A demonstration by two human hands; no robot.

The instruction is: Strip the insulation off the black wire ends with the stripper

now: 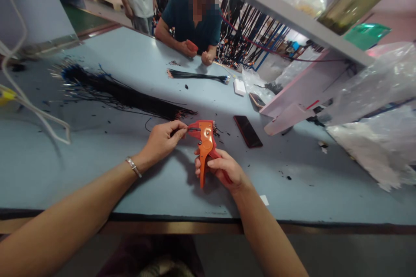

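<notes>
fingers of the right hand wrap the spread handles of a glossy orange-and-red wire stripper at centre, its beak toward nine o'clock. there the left hand pinches what looks like a thin black wire at the beak's mouth; how deep it sits i cannot tell. stripping its end seems the step in hand; the next move would call for a steady pinch and a squeeze. a flat dark phone lies between two and three o'clock, a long bundle of black wires toward ten, a slimmer black bundle farther at twelve, before a co-worker in dark teal. no brand, label or writing is legible.
</notes>
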